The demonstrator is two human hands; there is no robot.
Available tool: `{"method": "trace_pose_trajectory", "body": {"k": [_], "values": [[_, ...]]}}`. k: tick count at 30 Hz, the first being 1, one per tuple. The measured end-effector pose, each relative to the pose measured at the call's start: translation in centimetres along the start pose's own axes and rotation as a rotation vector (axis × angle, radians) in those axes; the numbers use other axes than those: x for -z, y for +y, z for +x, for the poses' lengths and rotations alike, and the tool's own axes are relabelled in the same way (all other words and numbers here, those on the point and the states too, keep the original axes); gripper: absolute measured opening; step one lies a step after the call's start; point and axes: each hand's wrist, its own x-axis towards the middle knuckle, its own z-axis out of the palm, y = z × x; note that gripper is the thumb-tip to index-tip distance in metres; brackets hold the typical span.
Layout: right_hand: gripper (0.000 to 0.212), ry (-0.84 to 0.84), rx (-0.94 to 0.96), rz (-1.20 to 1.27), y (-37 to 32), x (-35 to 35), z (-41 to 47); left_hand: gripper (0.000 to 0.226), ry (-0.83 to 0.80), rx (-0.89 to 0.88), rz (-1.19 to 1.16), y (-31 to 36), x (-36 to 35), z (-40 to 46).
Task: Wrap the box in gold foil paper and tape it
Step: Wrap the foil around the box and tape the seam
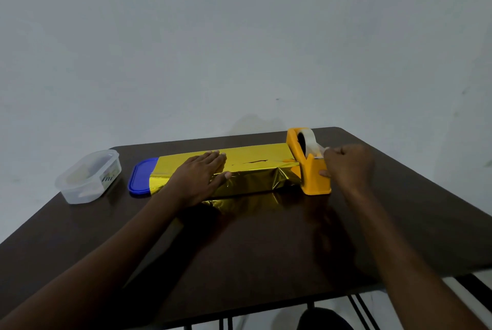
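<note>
A long box wrapped in gold foil paper [255, 167] lies across the middle of the dark table [266, 244]. My left hand [198, 176] lies flat on top of it with straight fingers, pressing the foil down. An orange tape dispenser [311, 170] with a white tape roll [310, 140] stands against the box's right end. My right hand [347, 167] is at the dispenser's cutter with its fingers curled, pinching the free end of the tape; its thumb touches the dispenser's side. A foil flap spreads onto the table in front of the box.
A blue lid [138, 178] lies at the box's left end, partly under the foil. A clear plastic container [87, 176] with small items stands at the far left. A grey wall rises behind the table. The table's front edge shows metal legs below.
</note>
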Motion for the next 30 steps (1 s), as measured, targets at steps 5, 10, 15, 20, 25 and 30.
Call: {"method": "trace_pose_trajectory", "body": {"k": [5, 10, 15, 20, 25, 30], "values": [[0.027, 0.119, -0.023, 0.016, 2.1, -0.7, -1.7, 0.094, -0.006, 0.000, 0.013, 0.1, 0.0, 0.0], [0.013, 0.140, -0.082, 0.077, 2.7, -1.1, -2.3, 0.096, -0.012, 0.010, 0.011, 0.1, 0.2, 0.0], [0.012, 0.077, -0.209, 0.299, 3.3, -1.1, -2.3, 0.089, -0.016, 0.016, 0.009, 0.3, 0.3, -0.1], [0.013, -0.032, -0.286, 0.429, 2.7, -0.2, -1.7, 0.082, -0.021, 0.018, 0.019, 0.3, 0.3, 0.0], [0.006, -0.143, -0.450, 0.586, 2.3, 0.4, -1.0, 0.094, -0.019, 0.012, 0.018, 0.3, 0.4, 0.0], [0.014, -0.204, -0.537, 0.741, 1.9, 1.3, -0.4, 0.090, -0.021, 0.015, 0.021, 0.4, 0.5, 0.0]]}}
